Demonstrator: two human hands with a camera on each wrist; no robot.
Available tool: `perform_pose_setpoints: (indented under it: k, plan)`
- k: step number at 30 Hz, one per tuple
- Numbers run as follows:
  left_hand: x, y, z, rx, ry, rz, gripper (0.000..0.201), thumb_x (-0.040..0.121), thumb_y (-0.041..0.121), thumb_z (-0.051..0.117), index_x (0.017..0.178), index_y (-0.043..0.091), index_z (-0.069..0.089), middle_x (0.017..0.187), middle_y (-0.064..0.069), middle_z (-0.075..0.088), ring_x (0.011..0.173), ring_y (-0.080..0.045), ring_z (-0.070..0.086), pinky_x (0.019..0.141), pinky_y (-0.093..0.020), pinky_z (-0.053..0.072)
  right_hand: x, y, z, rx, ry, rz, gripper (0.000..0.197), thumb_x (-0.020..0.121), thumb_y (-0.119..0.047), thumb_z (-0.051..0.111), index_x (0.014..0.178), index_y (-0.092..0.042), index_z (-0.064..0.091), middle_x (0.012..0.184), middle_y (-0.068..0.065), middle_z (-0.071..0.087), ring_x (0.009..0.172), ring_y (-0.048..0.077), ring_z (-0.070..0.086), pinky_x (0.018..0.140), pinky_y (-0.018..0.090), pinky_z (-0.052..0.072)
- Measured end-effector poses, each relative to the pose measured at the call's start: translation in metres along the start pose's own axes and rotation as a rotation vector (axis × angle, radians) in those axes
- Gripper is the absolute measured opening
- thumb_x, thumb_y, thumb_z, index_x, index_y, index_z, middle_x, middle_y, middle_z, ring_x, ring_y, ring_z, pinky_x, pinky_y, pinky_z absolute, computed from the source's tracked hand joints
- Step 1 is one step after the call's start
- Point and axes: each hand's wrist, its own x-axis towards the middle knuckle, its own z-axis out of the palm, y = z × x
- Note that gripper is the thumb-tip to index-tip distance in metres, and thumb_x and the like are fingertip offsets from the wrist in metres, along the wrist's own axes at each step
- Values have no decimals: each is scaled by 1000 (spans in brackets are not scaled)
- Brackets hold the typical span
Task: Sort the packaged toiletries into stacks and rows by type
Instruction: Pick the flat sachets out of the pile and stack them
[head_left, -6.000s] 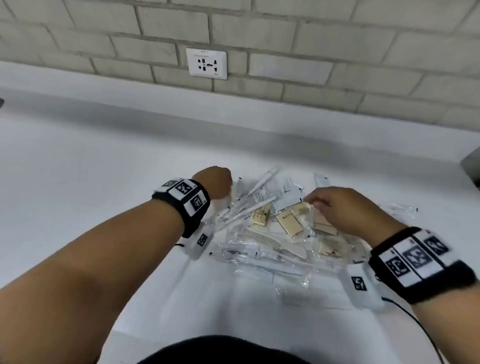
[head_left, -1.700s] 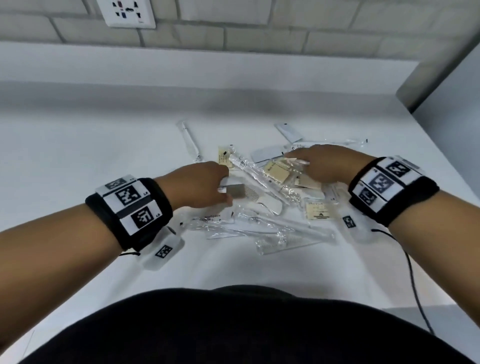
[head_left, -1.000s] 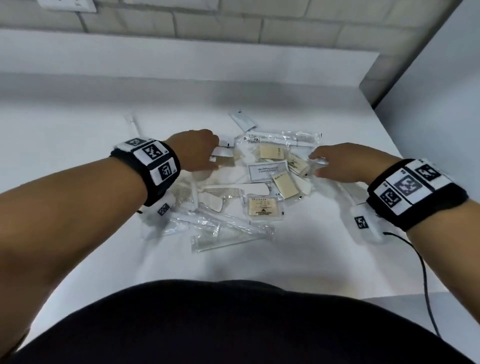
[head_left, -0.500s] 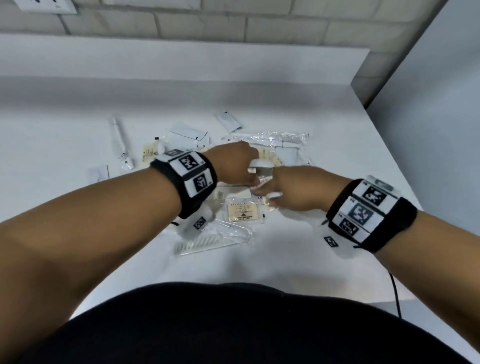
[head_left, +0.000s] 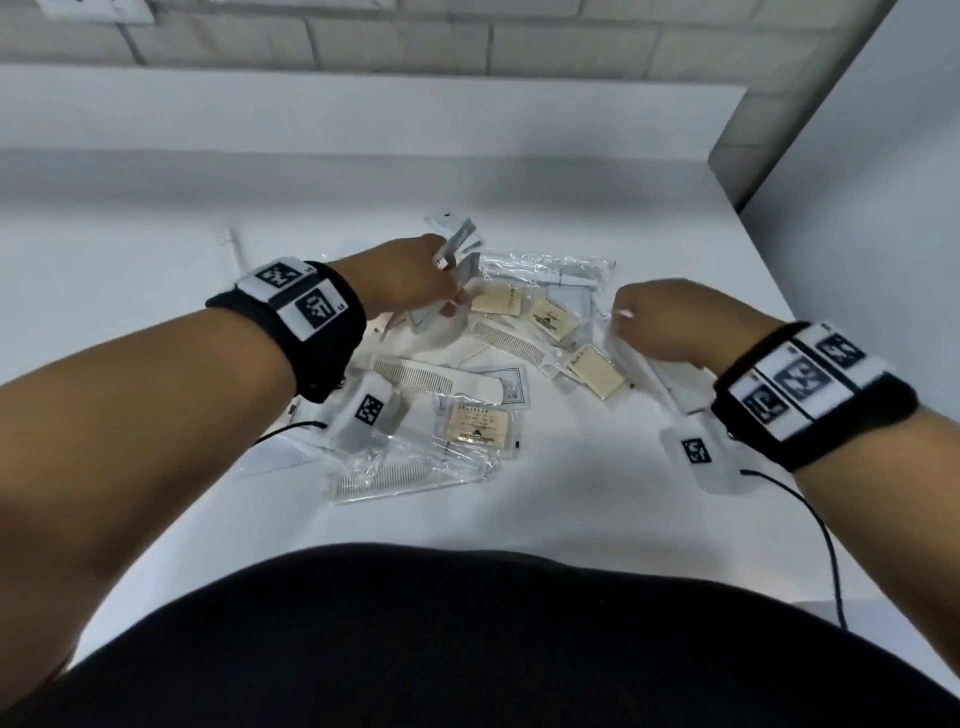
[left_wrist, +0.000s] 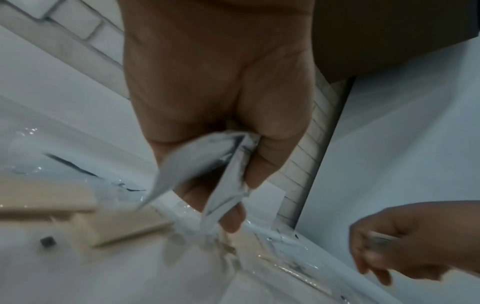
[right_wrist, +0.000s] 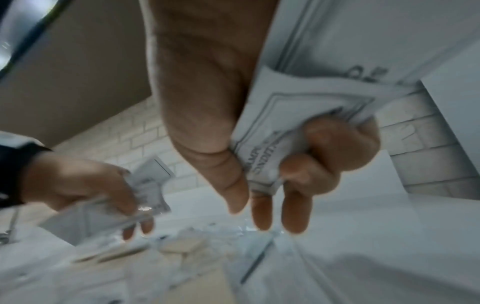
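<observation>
Hands have parted since half a second ago, left hand (head_left: 415, 275) gripping several white sachets (left_wrist: 207, 164) and right hand (head_left: 670, 322) clutching more printed sachets (right_wrist: 298, 127), so sachets are collected while combs (head_left: 415, 376) and soaps (head_left: 480, 423) lie unsorted on the table (head_left: 597, 493).

Clear-wrapped combs (head_left: 415, 375), beige soap bars (head_left: 478, 423) and white sachets (head_left: 498, 384) lie mixed in a loose heap at the frame centre; one long clear packet (head_left: 545, 262) lies at its upper edge

Dim, soft light; blurred wrist views
</observation>
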Motion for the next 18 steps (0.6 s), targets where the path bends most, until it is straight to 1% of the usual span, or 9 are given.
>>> perform_pose_setpoints:
  k: [2, 3, 5, 7, 9, 11, 13, 16, 18]
  plan:
    - [-8, 7, 3, -91, 12, 15, 25, 93, 31, 55, 113, 18, 48, 88, 6, 73, 81, -7, 67, 75, -29, 51, 20, -5, -1, 15, 33, 106, 34, 99, -36, 39, 101, -8, 59, 81, 2, 52, 73, 20, 49, 66, 26, 37]
    - [-11, 11, 7, -102, 5, 37, 26, 94, 29, 54, 115, 17, 46, 91, 3, 72, 79, -10, 67, 72, -30, 50, 29, -9, 1, 41, 29, 146, 39, 97, -41, 42, 95, -7, 60, 76, 2, 51, 71, 20, 50, 66, 26, 38]
    - [-15, 21, 17, 0, -47, 87, 28, 91, 20, 55, 118, 16, 49, 98, -3, 66, 76, -19, 62, 65, -32, 47, 47, -17, 5, 78, 28, 185, 46, 93, -51, 50, 82, -6, 58, 72, 2, 54, 69, 18, 54, 65, 28, 42]
    - [-15, 27, 31, 236, -125, 124, 24, 91, 20, 54, 115, 15, 54, 100, -5, 63, 75, -19, 57, 63, -31, 45, 58, -26, 5, 60, 39, 188, 50, 88, -55, 56, 83, -6, 57, 75, 4, 58, 74, 22, 58, 69, 31, 46]
    - [-16, 33, 48, 424, -186, 141, 27, 91, 37, 55, 108, 15, 57, 93, 0, 62, 74, -14, 55, 58, -25, 40, 65, -32, 2, 6, 36, 185, 54, 87, -53, 60, 102, -2, 61, 95, 9, 65, 94, 28, 62, 81, 35, 48]
    - [-15, 39, 63, 542, -195, 132, 35, 84, 41, 62, 108, 14, 57, 88, 4, 59, 76, -13, 54, 55, -21, 34, 67, -36, 0, -37, 9, 198, 55, 89, -49, 59, 115, 0, 60, 113, 13, 64, 109, 30, 60, 91, 37, 47]
    - [-14, 44, 72, 633, -170, 135, 37, 80, 38, 67, 105, 12, 60, 82, 5, 56, 71, -12, 52, 51, -22, 32, 69, -33, 1, -75, -21, 203, 46, 91, -39, 60, 114, 0, 62, 111, 11, 65, 107, 30, 61, 92, 37, 47]
    - [-12, 51, 74, 709, -217, 121, 32, 73, 36, 74, 96, 14, 66, 75, 5, 57, 62, -9, 49, 52, -23, 38, 71, -30, 6, -73, -9, 190, 25, 92, -18, 54, 106, 0, 65, 91, 9, 63, 89, 28, 62, 83, 33, 48]
    - [-12, 55, 76, 746, -265, 117, 36, 68, 38, 79, 94, 17, 65, 81, 4, 61, 68, -12, 55, 57, -25, 41, 68, -32, 8, 7, 20, 212, 26, 95, -24, 49, 96, -2, 62, 96, 10, 60, 94, 29, 60, 83, 34, 47]
